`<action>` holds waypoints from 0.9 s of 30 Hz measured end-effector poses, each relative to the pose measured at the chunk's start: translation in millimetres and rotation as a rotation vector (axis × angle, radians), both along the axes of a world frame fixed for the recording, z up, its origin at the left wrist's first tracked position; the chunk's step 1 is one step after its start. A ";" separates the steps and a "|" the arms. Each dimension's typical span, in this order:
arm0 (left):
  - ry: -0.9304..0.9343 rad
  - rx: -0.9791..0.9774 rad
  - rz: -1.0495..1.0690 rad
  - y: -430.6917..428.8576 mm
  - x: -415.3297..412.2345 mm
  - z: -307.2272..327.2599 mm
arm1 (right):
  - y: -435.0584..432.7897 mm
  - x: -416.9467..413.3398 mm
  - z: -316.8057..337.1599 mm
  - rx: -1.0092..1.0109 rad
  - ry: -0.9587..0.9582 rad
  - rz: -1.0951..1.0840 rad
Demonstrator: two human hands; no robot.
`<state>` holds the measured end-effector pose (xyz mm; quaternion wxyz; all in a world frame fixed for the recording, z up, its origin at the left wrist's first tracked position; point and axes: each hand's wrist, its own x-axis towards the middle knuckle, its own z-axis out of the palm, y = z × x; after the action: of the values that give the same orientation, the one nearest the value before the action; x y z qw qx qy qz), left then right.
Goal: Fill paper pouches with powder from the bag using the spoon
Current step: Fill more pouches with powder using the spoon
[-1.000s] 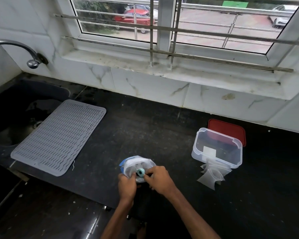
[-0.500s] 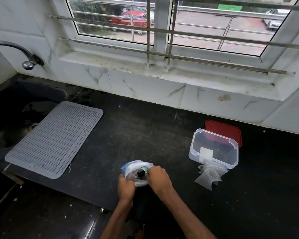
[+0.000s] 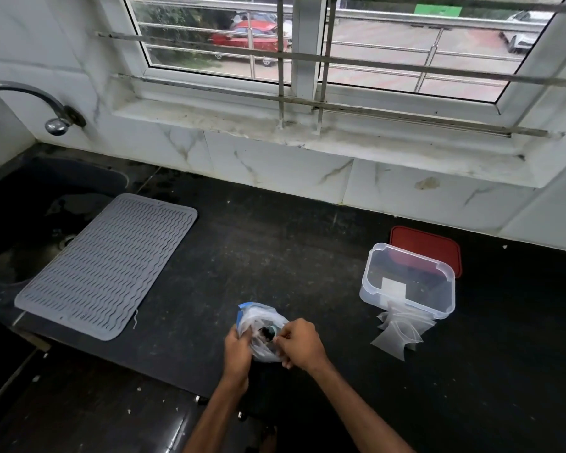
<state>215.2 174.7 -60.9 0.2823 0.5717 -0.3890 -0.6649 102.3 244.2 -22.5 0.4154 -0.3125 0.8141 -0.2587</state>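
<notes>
Left of the clear tub [image 3: 366,282], the left hand [image 3: 239,346] and right hand [image 3: 299,343] keep their fingers pinched on the bag [image 3: 258,317], its teal band [image 3: 273,329] now half hidden, so it is likely still being opened, with the pouches [image 3: 397,331] by the tub unfilled.

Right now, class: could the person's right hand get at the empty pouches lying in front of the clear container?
Probably yes. Only bare counter lies between the right hand and the pouches, which sit on its side. But the hand pinches the bag, so it must let go first.
</notes>
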 end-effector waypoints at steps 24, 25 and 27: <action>-0.381 -0.260 -0.168 4.6 -19.2 21.0 | 39.9 -60.5 42.0 -0.173 -0.380 -0.283; -0.360 -0.251 -0.171 5.9 -22.1 21.5 | 41.7 -61.1 42.7 -0.170 -0.393 -0.285; -0.313 -0.223 -0.186 8.6 -29.7 23.4 | 46.8 -63.1 42.9 -0.171 -0.417 -0.297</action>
<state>185.5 183.3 -37.5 0.2173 0.5947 -0.5506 -0.5439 39.1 291.0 20.4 0.5039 -0.1636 0.7231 -0.4432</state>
